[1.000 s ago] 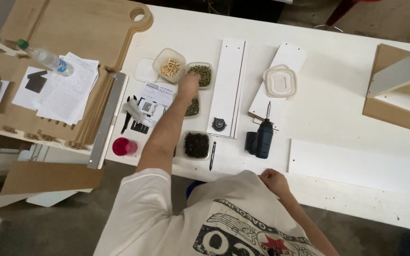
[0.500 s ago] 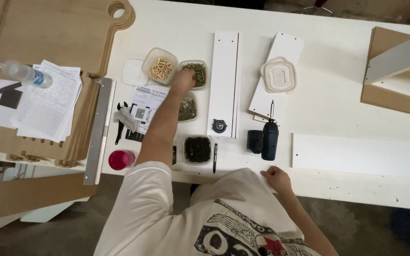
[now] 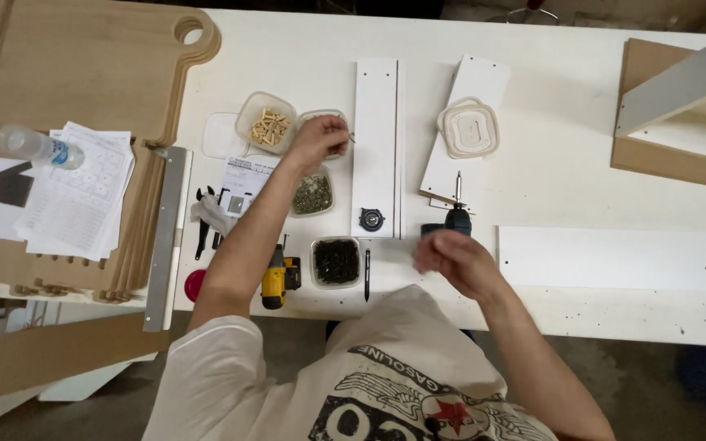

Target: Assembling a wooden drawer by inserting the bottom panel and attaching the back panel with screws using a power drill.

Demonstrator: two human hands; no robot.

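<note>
The left hand (image 3: 318,140) is reaching over a small clear tub (image 3: 323,122) at the far side of the white table (image 3: 582,106). Its fingers are pinched together around something tiny and thin — it is too small to tell what it is. The tub is sitting just to the right of another tub full of little wooden pegs (image 3: 266,125), and a tub of dull green screws (image 3: 313,194) is sitting just under the hand, nearer the person.

The right hand (image 3: 451,257) is hovering above the table's near edge. It is blurry, with the fingers curled loosely, and I cannot tell if it is holding anything. A dark drill (image 3: 453,214) is lying just past this hand.

Between the two hands a long white board (image 3: 375,139) is lying flat, with a small black round part (image 3: 371,219) beside its near end. A tub of black screws (image 3: 336,261) and a black pen (image 3: 367,273) are sitting near the table's front edge — a yellow tool (image 3: 274,276) is next to them, partly under the left arm. A round clear lid (image 3: 468,128) is resting on another white board (image 3: 471,90) to the right of the long board.
</note>
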